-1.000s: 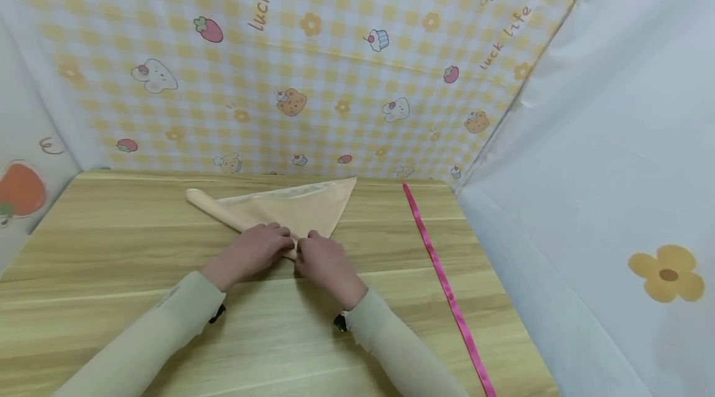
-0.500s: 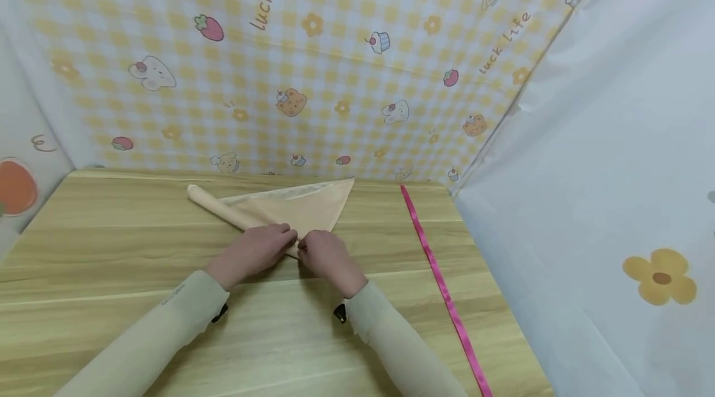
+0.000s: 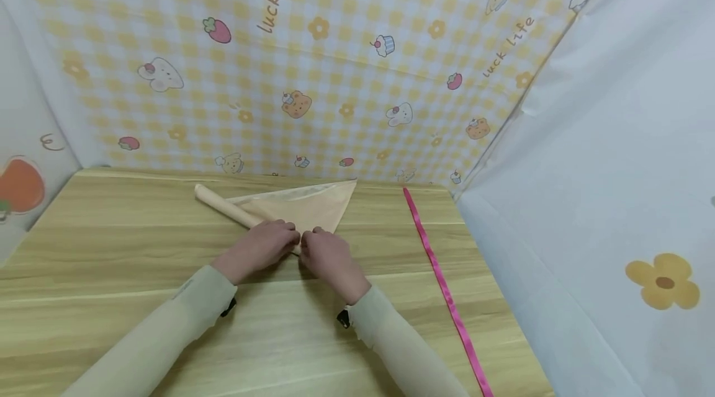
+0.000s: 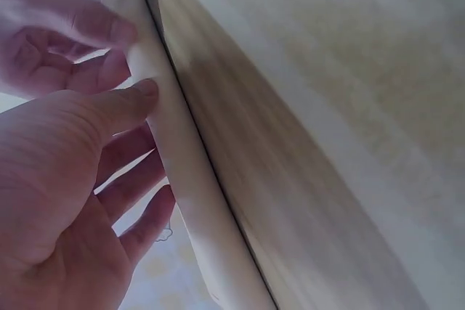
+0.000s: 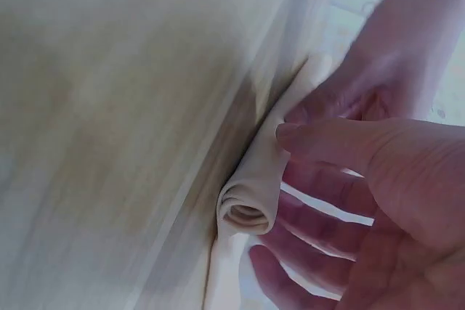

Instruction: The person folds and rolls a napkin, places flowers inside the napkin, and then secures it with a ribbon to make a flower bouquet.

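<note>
Holding the cloth (image 3: 315, 205) near its near end, my left hand (image 3: 262, 245) and right hand (image 3: 331, 260) are sitting side by side, thumbs pressing and half-bent fingers closing round behind, probably stopping the coil from springing loose. The rolled edge (image 3: 223, 203) is slanting off to the far left, looking evenly tight. On the right, the ribbon (image 3: 441, 279) is lying well apart, leaving sideways room on the table (image 3: 391, 242). Farther off, the cloth's flat part is spreading toward the far edge, its tip almost reaching the backdrop (image 3: 251, 74), so space there is looking scant.
</note>
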The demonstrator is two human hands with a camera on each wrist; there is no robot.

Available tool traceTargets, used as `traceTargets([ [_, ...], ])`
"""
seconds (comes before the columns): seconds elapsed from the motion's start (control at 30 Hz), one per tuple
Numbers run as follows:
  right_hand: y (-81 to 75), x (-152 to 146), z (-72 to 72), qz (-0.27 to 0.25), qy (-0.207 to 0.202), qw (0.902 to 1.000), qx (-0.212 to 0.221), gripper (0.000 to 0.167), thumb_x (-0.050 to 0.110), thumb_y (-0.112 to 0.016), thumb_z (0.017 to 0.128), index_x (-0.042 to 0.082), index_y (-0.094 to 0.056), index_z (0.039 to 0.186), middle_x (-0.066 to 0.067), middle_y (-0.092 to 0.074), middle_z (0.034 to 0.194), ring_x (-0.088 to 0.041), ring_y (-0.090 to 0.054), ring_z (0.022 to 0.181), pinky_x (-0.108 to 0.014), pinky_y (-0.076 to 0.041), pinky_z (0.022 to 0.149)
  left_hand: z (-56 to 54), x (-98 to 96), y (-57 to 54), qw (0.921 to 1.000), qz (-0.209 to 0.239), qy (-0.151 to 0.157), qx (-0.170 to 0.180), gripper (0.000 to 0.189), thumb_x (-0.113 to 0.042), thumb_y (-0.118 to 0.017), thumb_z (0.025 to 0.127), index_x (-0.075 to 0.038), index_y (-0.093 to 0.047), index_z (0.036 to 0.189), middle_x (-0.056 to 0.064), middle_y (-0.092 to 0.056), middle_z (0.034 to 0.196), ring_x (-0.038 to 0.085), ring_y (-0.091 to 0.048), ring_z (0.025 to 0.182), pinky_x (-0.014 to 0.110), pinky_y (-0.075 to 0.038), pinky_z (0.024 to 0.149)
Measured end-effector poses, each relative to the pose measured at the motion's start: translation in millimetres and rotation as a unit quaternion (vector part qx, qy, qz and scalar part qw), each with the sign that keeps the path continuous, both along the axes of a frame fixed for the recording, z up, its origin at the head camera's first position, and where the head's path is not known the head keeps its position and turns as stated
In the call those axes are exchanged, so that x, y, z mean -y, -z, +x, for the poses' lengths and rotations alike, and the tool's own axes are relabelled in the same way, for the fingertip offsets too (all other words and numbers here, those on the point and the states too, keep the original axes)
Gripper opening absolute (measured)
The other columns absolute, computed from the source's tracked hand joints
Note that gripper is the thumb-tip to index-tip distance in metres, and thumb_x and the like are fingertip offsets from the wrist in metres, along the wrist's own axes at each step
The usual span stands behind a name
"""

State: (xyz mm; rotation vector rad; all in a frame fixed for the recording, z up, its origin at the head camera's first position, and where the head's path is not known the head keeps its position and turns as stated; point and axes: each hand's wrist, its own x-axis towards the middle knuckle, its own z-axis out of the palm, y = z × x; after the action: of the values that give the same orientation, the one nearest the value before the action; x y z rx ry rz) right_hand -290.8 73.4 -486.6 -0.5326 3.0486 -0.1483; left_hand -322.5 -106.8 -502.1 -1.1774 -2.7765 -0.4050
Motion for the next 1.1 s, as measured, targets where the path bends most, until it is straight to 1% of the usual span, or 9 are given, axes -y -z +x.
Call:
traceTargets([
  [0.1, 3.3, 3.2, 3.2, 0.018, -0.004, 0.9995, -0.024, 0.012, 0.024, -0.073, 0.102, 0.015, -0.071, 0.094, 0.0, -0.063, 0.088, -0.018, -0.06, 0.076, -0.03, -0.05, 0.059, -3.5, -1.4, 0.7, 1.0, -0.001, -0.002, 0.005, 0.011, -0.009, -0.073, 0.101, -0.015, -0.075, 0.092, -0.003, -0.064, 0.083, 0.018, -0.06, 0.076, 0.038, -0.051, 0.07],
  [0.2, 6.3, 4.2, 4.9, 0.036, -0.007, 0.9985, -0.041, 0.014, 0.022, -0.073, 0.101, 0.014, -0.068, 0.092, 0.0, -0.062, 0.087, -0.018, -0.06, 0.077, -0.032, -0.052, 0.06, -4.7, -3.2, 0.2, 0.9999, -0.009, -0.004, 0.01, 0.013, -0.01, -0.072, 0.102, -0.016, -0.075, 0.09, -0.004, -0.064, 0.081, 0.018, -0.059, 0.074, 0.038, -0.051, 0.068],
  [0.4, 7.6, 4.3, 5.3, 0.065, -0.022, 0.9961, -0.056, 0.016, 0.021, -0.071, 0.103, 0.015, -0.07, 0.089, -0.001, -0.065, 0.083, -0.019, -0.063, 0.072, -0.035, -0.053, 0.061, 1.5, -4.1, 0.3, 0.9998, -0.008, -0.013, 0.011, 0.013, -0.01, -0.069, 0.104, -0.014, -0.071, 0.092, -0.002, -0.064, 0.081, 0.016, -0.057, 0.071, 0.037, -0.052, 0.066],
  [0.57, 3.7, 4.0, 4.3, 0.073, -0.034, 0.9957, -0.045, 0.023, 0.019, -0.072, 0.101, 0.016, -0.068, 0.078, -0.001, -0.068, 0.079, -0.02, -0.066, 0.069, -0.038, -0.055, 0.061, 14.5, 2.3, 8.1, 0.9987, 0.019, 0.009, -0.046, 0.005, -0.013, -0.067, 0.106, -0.01, -0.066, 0.102, 0.001, -0.057, 0.089, 0.014, -0.051, 0.07, 0.031, -0.049, 0.058],
  [0.73, 1.7, 1.2, 1.9, 0.065, -0.045, 0.9967, -0.016, 0.029, 0.015, -0.07, 0.099, 0.022, -0.067, 0.071, 0.002, -0.068, 0.08, -0.017, -0.064, 0.07, -0.041, -0.049, 0.072, 22.8, 8.9, 14.0, 0.9917, 0.013, 0.02, -0.126, 0.01, -0.015, -0.078, 0.098, -0.015, -0.069, 0.097, -0.001, -0.059, 0.092, 0.017, -0.056, 0.081, 0.03, -0.047, 0.064],
  [0.87, 1.1, -3.2, -0.2, 0.06, -0.05, 0.9969, -0.007, 0.025, 0.019, -0.067, 0.103, 0.026, -0.076, 0.081, 0.004, -0.07, 0.085, -0.014, -0.065, 0.077, -0.044, -0.042, 0.083, 23.0, 8.8, 13.3, 0.9894, 0.002, 0.004, -0.145, 0.007, -0.018, -0.079, 0.099, -0.018, -0.074, 0.094, -0.004, -0.065, 0.09, 0.017, -0.062, 0.082, 0.031, -0.045, 0.065],
  [0.97, 2.1, -7.8, -0.7, 0.044, -0.047, 0.9979, -0.009, 0.012, 0.022, -0.07, 0.103, 0.027, -0.081, 0.103, 0.005, -0.075, 0.095, -0.015, -0.069, 0.086, -0.046, -0.043, 0.088, 20.0, 6.0, 11.5, 0.9936, 0.004, -0.004, -0.113, 0.007, -0.016, -0.076, 0.101, -0.018, -0.075, 0.094, -0.004, -0.066, 0.087, 0.017, -0.063, 0.078, 0.031, -0.046, 0.064],
  [1.07, 5.5, -12.0, 0.7, 0.025, -0.05, 0.9983, -0.016, 0.02, 0.025, -0.075, 0.101, 0.026, -0.077, 0.122, 0.004, -0.074, 0.107, -0.018, -0.07, 0.094, -0.046, -0.045, 0.089, 16.4, 4.2, 9.9, 0.9972, 0.006, -0.012, -0.074, 0.006, -0.016, -0.074, 0.102, -0.017, -0.077, 0.097, -0.004, -0.067, 0.088, 0.017, -0.063, 0.078, 0.033, -0.049, 0.064],
  [1.1, 7.0, -13.0, 1.4, 0.022, -0.054, 0.9981, -0.021, 0.021, 0.025, -0.076, 0.101, 0.025, -0.075, 0.122, 0.004, -0.073, 0.108, -0.019, -0.07, 0.095, -0.046, -0.046, 0.088, 15.2, 4.0, 9.7, 0.9979, 0.007, -0.014, -0.063, 0.005, -0.015, -0.074, 0.102, -0.017, -0.077, 0.098, -0.003, -0.067, 0.089, 0.017, -0.063, 0.078, 0.034, -0.05, 0.064],
])
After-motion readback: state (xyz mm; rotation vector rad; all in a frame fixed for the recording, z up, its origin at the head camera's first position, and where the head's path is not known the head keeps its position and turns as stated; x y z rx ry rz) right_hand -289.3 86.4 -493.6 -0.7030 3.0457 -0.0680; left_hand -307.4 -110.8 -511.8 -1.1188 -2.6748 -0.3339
